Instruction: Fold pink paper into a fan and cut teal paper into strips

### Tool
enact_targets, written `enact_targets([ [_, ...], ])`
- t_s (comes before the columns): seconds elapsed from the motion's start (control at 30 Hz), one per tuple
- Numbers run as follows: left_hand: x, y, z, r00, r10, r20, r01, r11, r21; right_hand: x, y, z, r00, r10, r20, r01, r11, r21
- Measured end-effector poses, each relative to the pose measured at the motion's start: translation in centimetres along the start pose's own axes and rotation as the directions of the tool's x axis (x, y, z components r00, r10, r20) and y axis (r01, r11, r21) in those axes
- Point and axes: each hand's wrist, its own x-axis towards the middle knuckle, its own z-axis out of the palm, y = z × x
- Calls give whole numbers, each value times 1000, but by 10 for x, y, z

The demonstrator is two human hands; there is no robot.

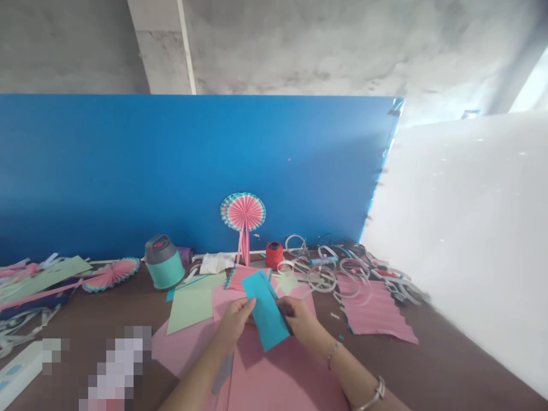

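Note:
My left hand (234,321) pinches the left edge of a blue paper sheet (265,311), held tilted above the table. On the sheet's right side, my right hand (299,318) is closed around dark-handled scissors (283,315) that meet the paper's edge. Under both hands lies a large pink paper sheet (274,382).
A green paper sheet (190,307) lies left of my hands, a folded pink sheet (377,317) to the right. A teal bottle (163,262), red thread spool (274,254), upright pink paper fan (242,214), flat fan (110,274) and white paper rings (325,274) stand before the blue board (128,171).

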Motion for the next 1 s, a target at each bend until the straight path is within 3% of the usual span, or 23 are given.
enact_targets([
  [0.17, 1, -1, -1, 1000, 4, 1, -4, 1000, -1, -3, -7, 1, 999, 54, -5, -54, 999, 0],
  [0.47, 2, -3, 1, 999, 27, -26, -26, 999, 31, 0, -1, 3, 999, 31, 15, -31, 999, 33],
  [0.73, 4, -7, -2, 999, 39, 3, -40, 997, 65, -2, -2, 2, 999, 12, -29, -13, 999, -36],
  [1.0, 4, -9, 0, 999, 43, -9, -42, 997, 64, 0, 0, 3, 1000, 8, 6, -9, 999, 45],
])
